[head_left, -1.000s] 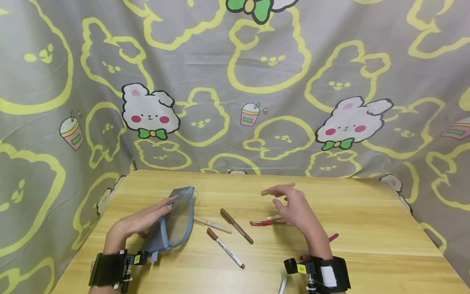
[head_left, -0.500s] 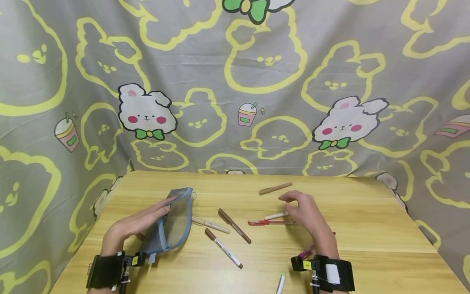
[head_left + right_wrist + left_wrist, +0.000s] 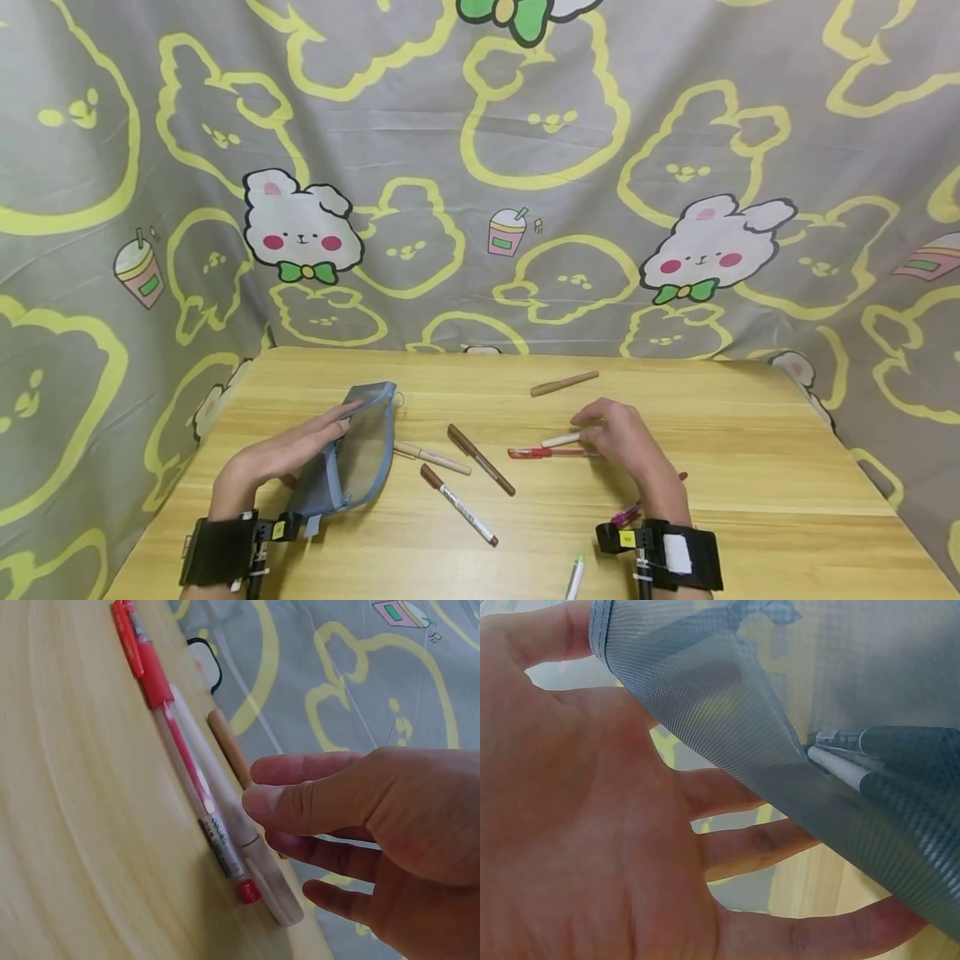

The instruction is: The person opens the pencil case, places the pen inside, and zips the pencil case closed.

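Observation:
My left hand (image 3: 292, 450) holds a blue mesh pencil pouch (image 3: 367, 454) tilted up at the left, its fingers over the upper side and thumb below. In the left wrist view several fingers reach behind the mesh, and pens (image 3: 900, 746) show through it. Over a whitish capped pen (image 3: 561, 439) hovers my right hand (image 3: 618, 433), thumb and index tips close together and the other fingers loosely bent. That pen lies alongside a red gel pen (image 3: 155, 679) on the table. A tan pen (image 3: 564, 383) lies just beyond.
Between the hands lie a beige pen (image 3: 442, 461), a brown pen (image 3: 480, 460) and a white-barrelled marker with brown cap (image 3: 459, 504). A purple pen (image 3: 626, 514) is partly under the right wrist; a green-tipped pen (image 3: 575, 577) lies in front. A patterned curtain (image 3: 480, 150) borders the table.
My right hand has drawn back from the tan pen toward me and lowered to the whitish pen. The left hand and the pouch have stayed in place.

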`<state>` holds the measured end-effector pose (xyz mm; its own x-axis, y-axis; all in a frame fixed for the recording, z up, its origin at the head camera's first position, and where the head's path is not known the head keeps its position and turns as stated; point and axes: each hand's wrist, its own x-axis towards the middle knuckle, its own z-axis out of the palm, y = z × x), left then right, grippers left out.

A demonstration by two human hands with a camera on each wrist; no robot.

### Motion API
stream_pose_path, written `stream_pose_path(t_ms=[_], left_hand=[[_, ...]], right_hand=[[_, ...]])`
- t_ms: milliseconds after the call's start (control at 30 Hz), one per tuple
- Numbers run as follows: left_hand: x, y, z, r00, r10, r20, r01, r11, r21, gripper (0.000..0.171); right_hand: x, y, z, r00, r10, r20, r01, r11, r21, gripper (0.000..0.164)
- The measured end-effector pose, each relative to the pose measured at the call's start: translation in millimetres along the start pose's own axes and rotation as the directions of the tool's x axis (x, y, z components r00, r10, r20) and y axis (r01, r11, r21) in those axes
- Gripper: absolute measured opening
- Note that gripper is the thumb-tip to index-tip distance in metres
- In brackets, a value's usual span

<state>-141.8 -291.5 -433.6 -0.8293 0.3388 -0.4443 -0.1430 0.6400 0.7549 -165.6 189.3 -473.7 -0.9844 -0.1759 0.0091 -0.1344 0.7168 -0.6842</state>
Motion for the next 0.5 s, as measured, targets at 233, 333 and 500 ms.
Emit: stream_pose_path(t_ms=[233,333,500], left_hand=[[-1.2,1.4,-1.0,1.000,-0.001,0.007,0.001,1.000,-0.002,0.069],[-1.4,1.8,-2.0,1.000,-0.001,0.006,0.001,1.000,0.001,0.069],[0.0,2.0,-1.7,1.000,-0.005,0.002,0.005,1.000,0.020,0.069]], right_hand=[[1.3,7.2,2.1,1.000,-0.012,0.013,0.011,1.000,0.025,0.019],[3.5,7.4,2.7,0.999,-0.027,0.017,0.027,1.000,0.008,0.018],[5.0,8.0,5.2,0.999,-0.025,0.025,0.026,0.999,-0.032,0.016]])
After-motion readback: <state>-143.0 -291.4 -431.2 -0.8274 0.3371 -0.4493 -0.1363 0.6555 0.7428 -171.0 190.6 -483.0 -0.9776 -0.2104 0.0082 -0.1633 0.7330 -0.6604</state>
